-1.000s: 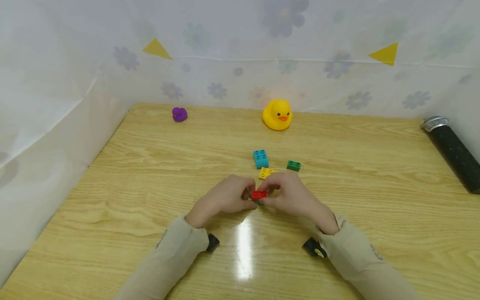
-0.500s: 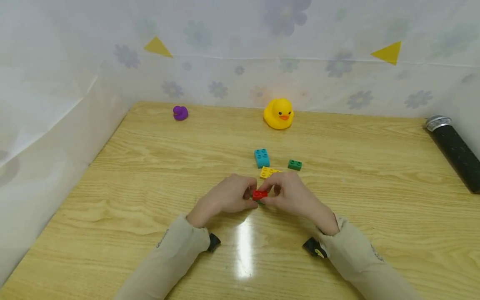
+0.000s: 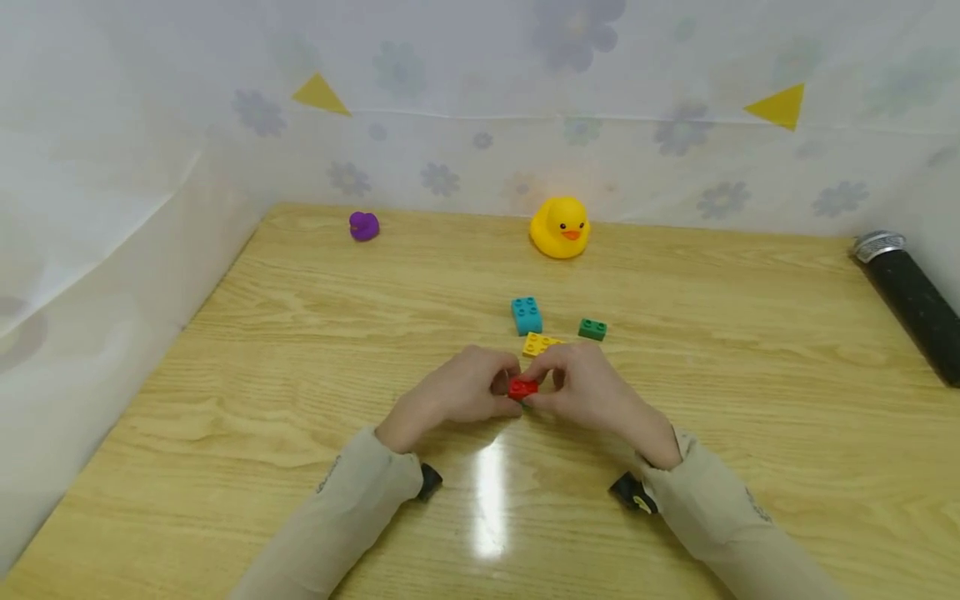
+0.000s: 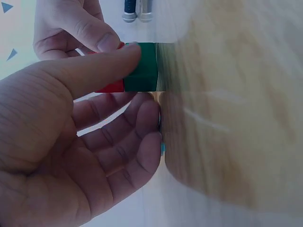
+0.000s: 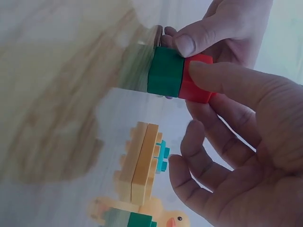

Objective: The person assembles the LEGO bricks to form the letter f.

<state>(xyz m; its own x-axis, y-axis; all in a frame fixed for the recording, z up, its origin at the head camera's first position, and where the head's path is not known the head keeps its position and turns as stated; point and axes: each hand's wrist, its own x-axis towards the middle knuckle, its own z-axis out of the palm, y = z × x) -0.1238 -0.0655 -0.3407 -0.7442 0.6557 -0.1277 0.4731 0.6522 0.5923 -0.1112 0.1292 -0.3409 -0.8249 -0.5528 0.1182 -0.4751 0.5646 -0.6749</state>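
Note:
A red brick sits on top of a green brick, both upright on the table between the two hands. My left hand pinches the green brick low down, its thumb lying along the side in the left wrist view. On the red brick, my right hand has its thumb and fingers closed from the other side. In the right wrist view the two bricks touch face to face. Just beyond the right fingers lies a yellow brick, partly hidden by that hand in the head view.
Behind the yellow brick is a teal brick, with a small green brick to its right. A yellow duck and a purple duck stand at the back. A black microphone lies along the right side.
The scene has drifted slightly rightward in the head view. Both hands keep their grip, and the red brick looks slightly turned, with less green showing beneath it.

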